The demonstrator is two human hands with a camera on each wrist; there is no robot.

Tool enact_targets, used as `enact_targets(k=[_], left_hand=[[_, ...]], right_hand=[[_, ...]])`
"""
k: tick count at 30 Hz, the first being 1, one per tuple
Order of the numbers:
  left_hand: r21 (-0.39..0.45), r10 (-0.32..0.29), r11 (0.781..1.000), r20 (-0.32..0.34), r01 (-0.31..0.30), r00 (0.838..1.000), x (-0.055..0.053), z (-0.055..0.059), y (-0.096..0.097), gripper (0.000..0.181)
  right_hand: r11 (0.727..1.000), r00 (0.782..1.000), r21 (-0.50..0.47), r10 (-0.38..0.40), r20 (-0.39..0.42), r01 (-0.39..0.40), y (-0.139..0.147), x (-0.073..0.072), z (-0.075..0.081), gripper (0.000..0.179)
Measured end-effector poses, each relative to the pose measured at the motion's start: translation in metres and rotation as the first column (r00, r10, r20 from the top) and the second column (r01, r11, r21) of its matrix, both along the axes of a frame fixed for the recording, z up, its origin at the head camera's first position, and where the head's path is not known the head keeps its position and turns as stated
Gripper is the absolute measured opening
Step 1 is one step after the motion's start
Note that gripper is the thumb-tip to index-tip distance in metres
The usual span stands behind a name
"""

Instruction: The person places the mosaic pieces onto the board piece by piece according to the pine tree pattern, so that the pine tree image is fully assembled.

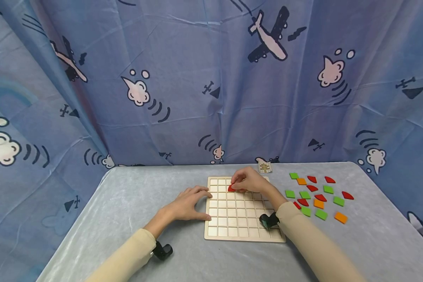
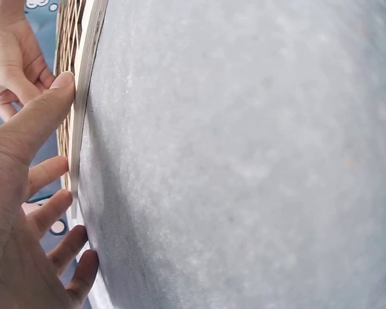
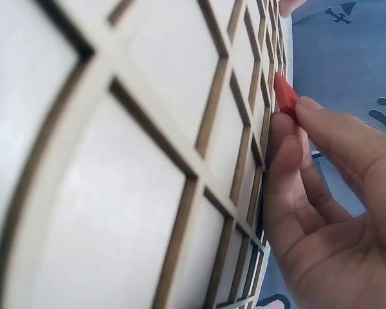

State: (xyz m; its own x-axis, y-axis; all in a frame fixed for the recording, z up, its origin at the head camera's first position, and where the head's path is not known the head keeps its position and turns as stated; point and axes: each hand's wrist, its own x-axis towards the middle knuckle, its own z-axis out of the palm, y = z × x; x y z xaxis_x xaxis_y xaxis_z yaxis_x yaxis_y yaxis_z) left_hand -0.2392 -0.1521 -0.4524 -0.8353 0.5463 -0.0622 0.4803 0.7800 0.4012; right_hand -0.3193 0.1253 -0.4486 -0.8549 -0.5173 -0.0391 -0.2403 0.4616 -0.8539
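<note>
A square wooden grid board (image 1: pixel 232 214) with white cells lies flat on the table. Between thumb and fingers, my right hand (image 1: pixel 248 181) pinches a red quarter-circle tile (image 1: pixel 230 188) over the board's far rows. In the right wrist view that red tile (image 3: pixel 285 96) tilts at the grid, one corner right at a cell. My left hand (image 1: pixel 190 204) is spread along the board's left edge, thumb and fingertips resting on the rim. The left wrist view shows the left thumb (image 2: pixel 45 109) on the board's wooden edge (image 2: pixel 83 77).
Right of the board lie several loose tiles: red quarter-circles (image 1: pixel 320 198), green squares (image 1: pixel 321 214) and orange squares (image 1: pixel 340 217). A small patterned card (image 1: pixel 265 167) sits behind the board near the table's back edge. A blue printed curtain (image 1: pixel 183 78) hangs behind the table (image 1: pixel 144 219).
</note>
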Motion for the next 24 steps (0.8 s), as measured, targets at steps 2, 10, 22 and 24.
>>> enact_targets(k=[2, 10, 22, 24], left_hand=[[0.003, -0.001, 1.000, -0.003, 0.001, 1.000, 0.0005, -0.0001, 0.0000, 0.069], [0.013, 0.000, 1.000, -0.002, 0.000, 1.000, 0.0028, 0.0016, 0.0005, 0.069], [0.009, 0.003, 1.000, 0.000, -0.003, 1.000, 0.0031, 0.0020, 0.0018, 0.069], [0.009, 0.004, 1.000, 0.001, -0.004, 1.000, 0.0033, 0.0025, 0.0018, 0.068]], right_hand=[[1.000, 1.000, -0.002, 0.002, 0.003, -0.002, 0.0003, -0.0002, -0.0002, 0.010], [1.000, 1.000, 0.028, 0.002, -0.019, -0.001, -0.0012, 0.0004, 0.0001, 0.009], [0.999, 1.000, 0.039, -0.004, -0.031, 0.005, -0.0022, 0.0018, 0.0014, 0.009], [0.999, 0.999, 0.039, 0.000, -0.039, 0.001, -0.0022, 0.0015, 0.0016, 0.009]])
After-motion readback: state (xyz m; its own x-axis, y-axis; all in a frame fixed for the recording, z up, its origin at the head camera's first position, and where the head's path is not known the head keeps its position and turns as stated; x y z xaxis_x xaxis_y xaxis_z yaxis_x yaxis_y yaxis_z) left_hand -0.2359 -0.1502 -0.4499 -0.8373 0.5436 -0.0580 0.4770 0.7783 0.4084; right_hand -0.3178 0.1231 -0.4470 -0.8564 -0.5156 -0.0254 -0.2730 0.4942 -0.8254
